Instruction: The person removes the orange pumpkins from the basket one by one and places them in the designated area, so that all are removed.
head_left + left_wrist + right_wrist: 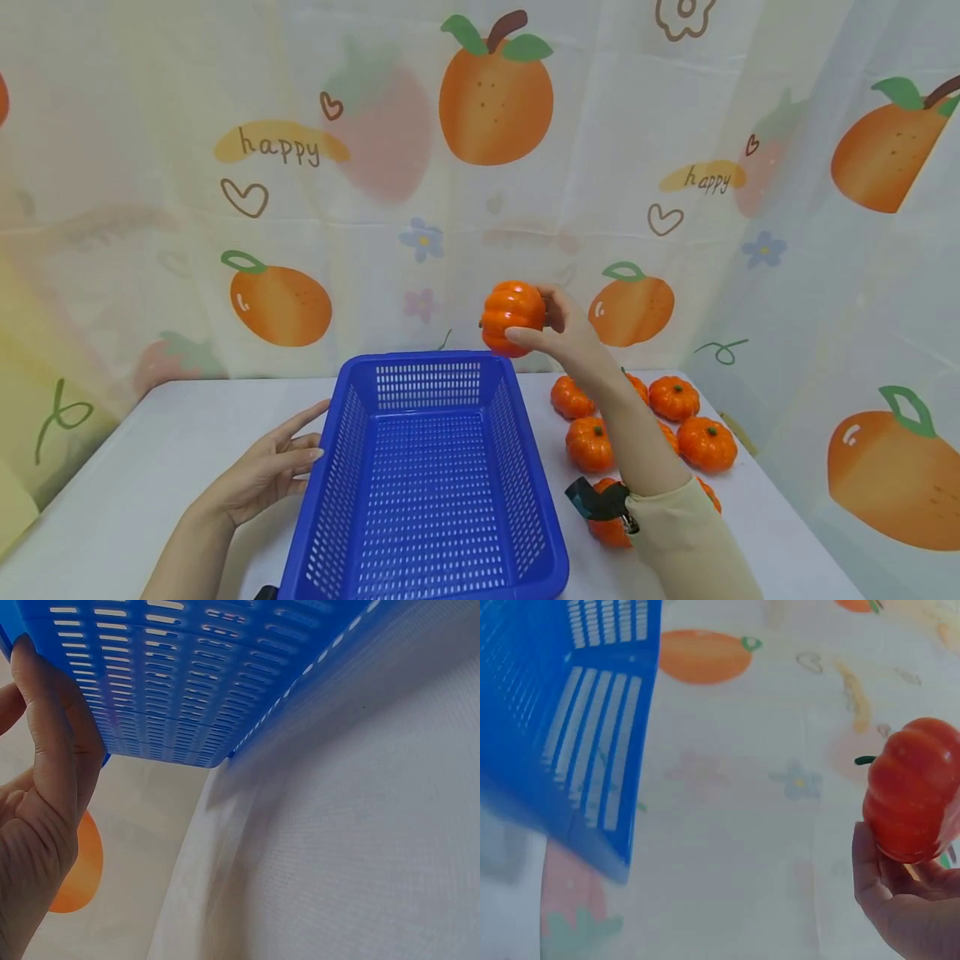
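My right hand (558, 329) holds a small orange pumpkin (513, 318) up in the air, above the far right corner of a blue plastic basket (420, 357). In the right wrist view the pumpkin (915, 791) sits in the fingers with its green stem pointing left. My left hand (262, 467) is at the basket's left side, its fingertips at the rim. Seen from the left wrist, those fingers (56, 727) lie extended along the slotted outer wall (187, 682). No pumpkins lie inside the basket in the head view.
Several more orange pumpkins (707, 444) lie on the white table (772, 533) right of the basket, some partly hidden by the right forearm. A dark strap (600, 502) is at the right wrist. Behind the table hangs a fruit-printed curtain (600, 100).
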Tool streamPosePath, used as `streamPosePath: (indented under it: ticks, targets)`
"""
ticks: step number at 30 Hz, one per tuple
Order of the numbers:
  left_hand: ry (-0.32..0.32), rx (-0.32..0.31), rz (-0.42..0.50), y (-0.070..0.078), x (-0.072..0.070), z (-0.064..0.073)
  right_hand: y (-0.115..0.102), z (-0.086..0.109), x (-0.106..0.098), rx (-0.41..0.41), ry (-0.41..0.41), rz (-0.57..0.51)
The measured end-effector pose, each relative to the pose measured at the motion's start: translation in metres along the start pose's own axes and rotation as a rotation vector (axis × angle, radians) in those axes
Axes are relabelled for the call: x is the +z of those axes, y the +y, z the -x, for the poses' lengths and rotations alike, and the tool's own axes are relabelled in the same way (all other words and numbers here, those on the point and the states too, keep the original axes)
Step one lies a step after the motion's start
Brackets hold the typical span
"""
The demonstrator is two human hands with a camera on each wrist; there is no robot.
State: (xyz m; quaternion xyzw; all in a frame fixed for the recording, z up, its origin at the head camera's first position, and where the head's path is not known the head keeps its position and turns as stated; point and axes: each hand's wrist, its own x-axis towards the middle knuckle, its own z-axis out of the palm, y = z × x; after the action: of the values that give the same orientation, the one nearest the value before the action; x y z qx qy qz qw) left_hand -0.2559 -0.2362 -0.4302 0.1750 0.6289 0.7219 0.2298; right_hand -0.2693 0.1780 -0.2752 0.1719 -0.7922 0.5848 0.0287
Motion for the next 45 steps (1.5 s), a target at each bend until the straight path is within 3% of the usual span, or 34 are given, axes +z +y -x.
streamPosePath:
  ticks: [8, 14, 26, 31, 40, 45]
  targets:
    - [0.019, -0.012, -0.009, -0.001, -0.001, 0.000, 0.020, 0.026, -0.045, 0.016, 0.143, 0.015]
    - [0.040, -0.023, -0.024, 0.000, -0.001, 0.001, 0.037, 0.044, -0.081, -0.128, 0.164, -0.111]
    - [0.019, -0.019, -0.025, 0.000, 0.000, 0.001, 0.091, 0.078, -0.140, -0.308, 0.036, -0.482]
    - [0.013, -0.011, -0.030, 0.000, 0.000, 0.001, 0.106, 0.091, -0.160, -0.323, 0.037, -0.602]
    - [0.014, -0.003, -0.037, 0.001, 0.002, 0.000, 0.128, 0.116, -0.203, -0.353, -0.145, -0.729]
    - [0.015, -0.006, -0.038, 0.002, 0.002, 0.001, 0.144, 0.129, -0.216, -0.331, -0.201, -0.710]
